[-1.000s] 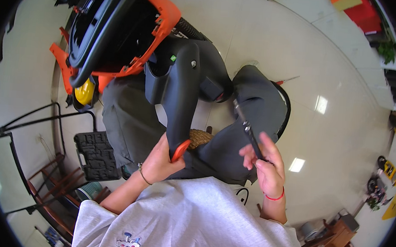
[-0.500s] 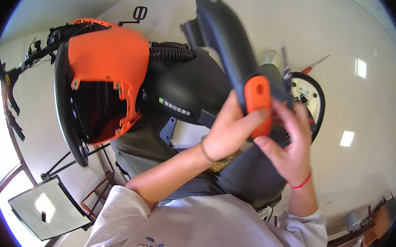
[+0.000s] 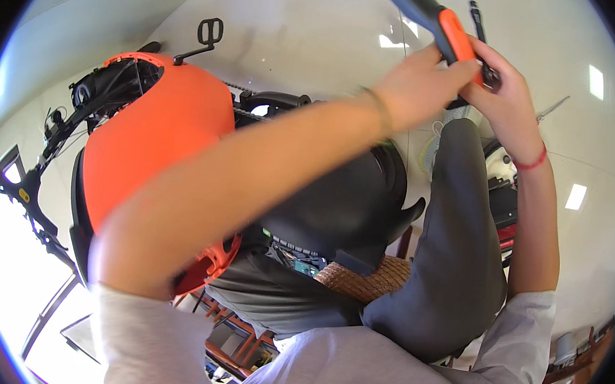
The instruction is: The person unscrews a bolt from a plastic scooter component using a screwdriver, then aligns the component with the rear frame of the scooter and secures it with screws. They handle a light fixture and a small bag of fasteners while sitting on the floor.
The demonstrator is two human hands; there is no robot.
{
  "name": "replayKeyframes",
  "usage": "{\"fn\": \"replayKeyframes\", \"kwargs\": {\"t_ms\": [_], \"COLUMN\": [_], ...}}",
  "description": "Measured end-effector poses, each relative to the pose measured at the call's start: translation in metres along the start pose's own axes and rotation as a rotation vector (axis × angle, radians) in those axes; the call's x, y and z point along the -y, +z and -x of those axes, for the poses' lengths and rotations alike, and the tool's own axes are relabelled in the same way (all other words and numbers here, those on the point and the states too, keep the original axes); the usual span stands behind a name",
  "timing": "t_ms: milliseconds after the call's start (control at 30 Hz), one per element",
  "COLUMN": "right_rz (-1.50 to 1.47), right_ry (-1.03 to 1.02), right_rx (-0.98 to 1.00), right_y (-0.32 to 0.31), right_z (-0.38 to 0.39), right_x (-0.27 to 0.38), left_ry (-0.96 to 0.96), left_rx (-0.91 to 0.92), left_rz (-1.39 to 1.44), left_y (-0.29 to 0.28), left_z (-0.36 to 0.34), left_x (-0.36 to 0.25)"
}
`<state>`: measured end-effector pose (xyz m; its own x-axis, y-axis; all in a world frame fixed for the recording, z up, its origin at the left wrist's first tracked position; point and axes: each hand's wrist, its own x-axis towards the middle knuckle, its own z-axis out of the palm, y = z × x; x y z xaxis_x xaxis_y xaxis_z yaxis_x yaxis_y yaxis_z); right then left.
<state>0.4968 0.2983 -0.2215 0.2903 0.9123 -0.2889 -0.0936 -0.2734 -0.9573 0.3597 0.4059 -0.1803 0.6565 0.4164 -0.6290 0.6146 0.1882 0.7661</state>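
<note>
Both hands hold a long, curved dark grey plastic part [image 3: 410, 4] with an orange insert [image 3: 459, 37] at its near end; its far end leaves the upper edge of the picture. My left hand [image 3: 429, 86], slightly blurred, is closed around the near end from the left. On the opposite side, my right hand [image 3: 501, 95] grips the same end, thumb and fingers around the orange insert. A thin dark rod-like tool [image 3: 476, 17] sticks up beside my right fingers; whether they hold it I cannot tell. Below my left forearm lies a glossy black shell [image 3: 321, 207].
On the left stands a large orange shell [image 3: 163, 121] among bicycle-like parts, with a pedal [image 3: 209, 34] and a black handlebar lever [image 3: 29, 197]. A woven brown seat [image 3: 365, 278] shows between my legs. Light tiled floor [image 3: 589, 140] stretches to the right, where a thin pointed tool [image 3: 554, 108] lies.
Both hands have carried the grey part away from my body, up and to the right. My left forearm now crosses in front of the orange shell, and the whole view has shifted.
</note>
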Motion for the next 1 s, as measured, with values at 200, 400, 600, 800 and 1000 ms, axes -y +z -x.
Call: {"fn": "replayKeyframes", "kwargs": {"t_ms": [200,400,600,800,1000], "right_rz": [-0.009,-0.191,-0.273,-0.242,-0.295], "right_ry": [0.126,0.197,0.261,0.258,0.286], "right_rx": [0.197,0.507,0.747,0.846,0.820], "right_y": [0.062,0.090,0.128,0.151,0.152], "right_z": [-0.048,-0.075,-0.100,-0.103,-0.093], "right_x": [-0.082,-0.138,-0.149,-0.139,-0.136], "left_ry": [-0.035,-0.246,-0.122,-0.062,-0.041], "left_rx": [0.183,0.233,0.333,0.446,0.546], "left_rz": [-0.863,-0.988,-1.117,-1.014,-0.951], "left_y": [-0.174,-0.218,-0.235,-0.238,-0.229], "left_z": [0.054,0.033,0.021,0.009,0.006], "left_x": [0.015,0.012,0.035,0.076,0.109]}}
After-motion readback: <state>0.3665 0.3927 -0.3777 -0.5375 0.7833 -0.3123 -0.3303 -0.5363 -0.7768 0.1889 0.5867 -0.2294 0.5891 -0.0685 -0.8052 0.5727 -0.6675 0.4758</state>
